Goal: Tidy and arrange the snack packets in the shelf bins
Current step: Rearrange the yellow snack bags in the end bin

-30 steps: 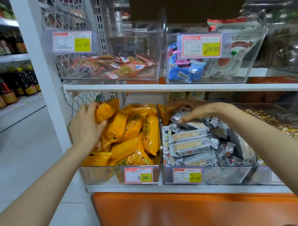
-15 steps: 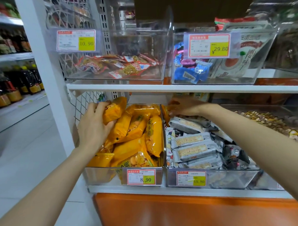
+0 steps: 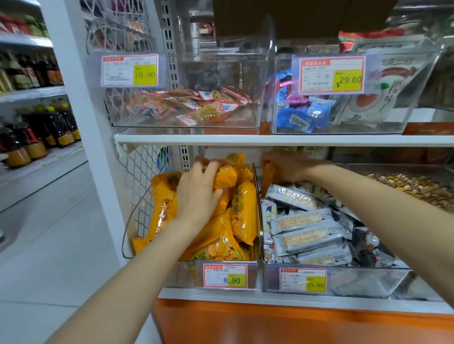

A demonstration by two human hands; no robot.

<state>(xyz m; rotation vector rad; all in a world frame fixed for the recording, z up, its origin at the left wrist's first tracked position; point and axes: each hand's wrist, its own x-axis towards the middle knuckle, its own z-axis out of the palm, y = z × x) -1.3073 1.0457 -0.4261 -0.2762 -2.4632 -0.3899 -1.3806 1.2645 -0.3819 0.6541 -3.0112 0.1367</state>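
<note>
Reaching into the yellow-packet bin [image 3: 186, 275] on the lower shelf, the clear one with the 8.90 tag [image 3: 225, 276] on its front, the left hand [image 3: 196, 199] lies over the heap of yellow packets [image 3: 243, 218]. Its fingers [image 3: 207, 170] are curled round the top packet [image 3: 224, 175] at the rear of that bin, gripping it. Just right of the yellow-packet bin, touching its side wall, stands the neighbouring bin [image 3: 355, 283], marked 15.80 and filled with grey packets [image 3: 306, 236] lying flat in rough layers. The right hand [image 3: 293, 166] is at the back of it, close to the shared wall. Its fingers curl over the top of a stray yellow packet [image 3: 269, 176] that stands upright in the corner nearest the yellow-packet bin, and they seem to grip it, though the blur hides the thumb. Further right of the yellow-packet bin a third bin [image 3: 428, 168] holds brown-and-white snacks. Directly above it on the upper shelf sits a clear bin of red-and-yellow packets [image 3: 192, 108] — tagged 10.90 — and up and to the right a bin with blue packets [image 3: 304, 116], tagged 29.80. Dark bottles [image 3: 37, 138] line shelves well to the left, and below the bin runs an orange panel [image 3: 253, 332].
</note>
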